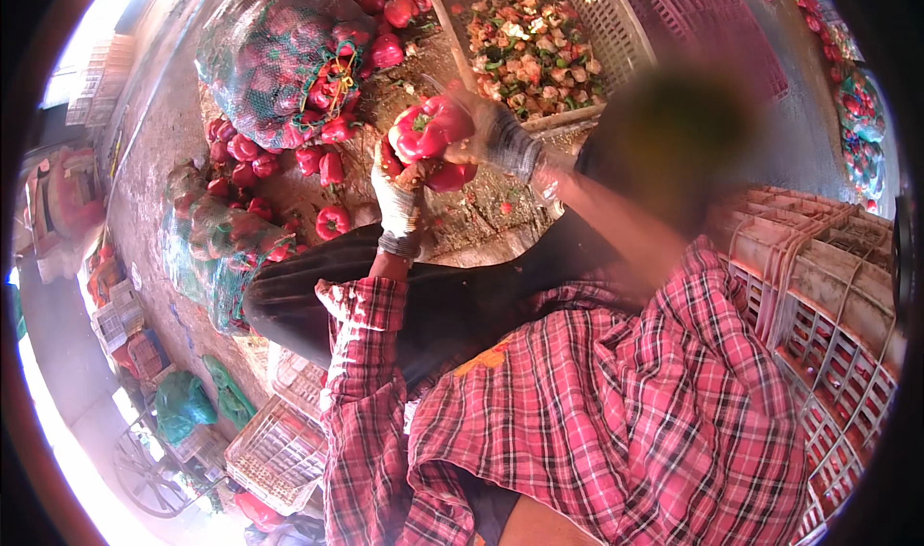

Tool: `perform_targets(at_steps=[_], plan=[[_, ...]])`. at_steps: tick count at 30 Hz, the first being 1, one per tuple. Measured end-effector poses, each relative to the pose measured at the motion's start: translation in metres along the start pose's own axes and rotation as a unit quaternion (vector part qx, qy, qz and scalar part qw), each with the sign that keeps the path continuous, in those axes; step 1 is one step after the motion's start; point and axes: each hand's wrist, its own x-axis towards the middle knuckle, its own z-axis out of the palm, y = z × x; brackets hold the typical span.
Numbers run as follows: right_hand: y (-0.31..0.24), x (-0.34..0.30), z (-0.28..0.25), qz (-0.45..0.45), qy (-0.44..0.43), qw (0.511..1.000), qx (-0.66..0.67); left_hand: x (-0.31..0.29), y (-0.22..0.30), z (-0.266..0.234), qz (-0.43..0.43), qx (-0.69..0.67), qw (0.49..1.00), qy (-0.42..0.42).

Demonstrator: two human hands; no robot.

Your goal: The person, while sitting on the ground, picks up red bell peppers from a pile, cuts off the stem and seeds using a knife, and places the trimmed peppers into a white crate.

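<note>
1. Head view, hands: our left hand [397, 204], in a pale work glove, is closed around the lower of two red bell peppers [450, 174]. Our right hand [500, 137], also gloved, grips the upper red bell pepper [428, 127] from the right. Both are lifted over the ground in front of our knees.
2. Head view, what looks done: the plastic crate [616, 26] beyond our hands already holds a deep layer of cut pepper pieces and stems [529, 40], so we judge a good share is processed.
3. Head view, what looks left: whole peppers lie loose on the ground [289, 175], and the mesh sack [260, 55] at upper left is bulging, so we judge much remains.
</note>
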Motion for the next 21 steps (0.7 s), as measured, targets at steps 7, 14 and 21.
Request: perform_targets(at_steps=[7,14,21], plan=[[-0.010,-0.005,-0.006,0.063,0.044,0.976,0.206,0.004,0.004,-0.002,-0.085,-0.066,0.994,-0.027],[-0.025,-0.016,-0.020,0.209,-0.066,0.822,0.526,-0.009,-0.001,-0.034,-0.086,0.096,0.988,-0.087],[0.029,0.006,-0.034,0.190,0.079,0.948,0.243,0.011,-0.019,-0.045,-0.095,-0.113,0.987,-0.065]])
